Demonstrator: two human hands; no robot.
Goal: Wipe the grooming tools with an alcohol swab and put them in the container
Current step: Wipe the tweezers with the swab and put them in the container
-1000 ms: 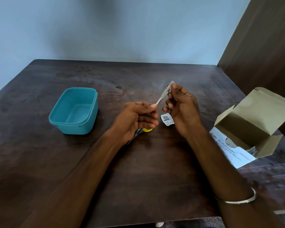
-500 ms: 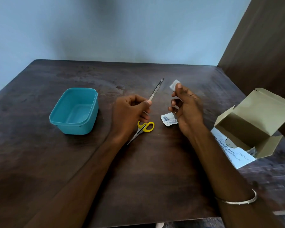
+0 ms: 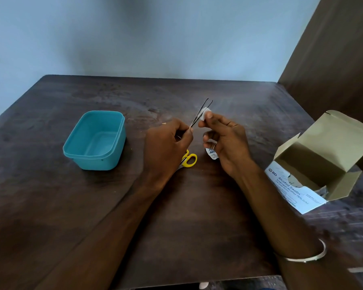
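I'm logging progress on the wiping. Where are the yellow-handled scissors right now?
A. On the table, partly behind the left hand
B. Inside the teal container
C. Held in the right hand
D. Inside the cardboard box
A: the yellow-handled scissors lie on the table, partly hidden by the left hand, outside the teal container.

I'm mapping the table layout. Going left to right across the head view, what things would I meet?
Teal container → left hand → tweezers → white swab → right hand → open alcohol swabs box. The yellow-handled scissors and torn wrapper lie partly under the hands, so I leave them out.
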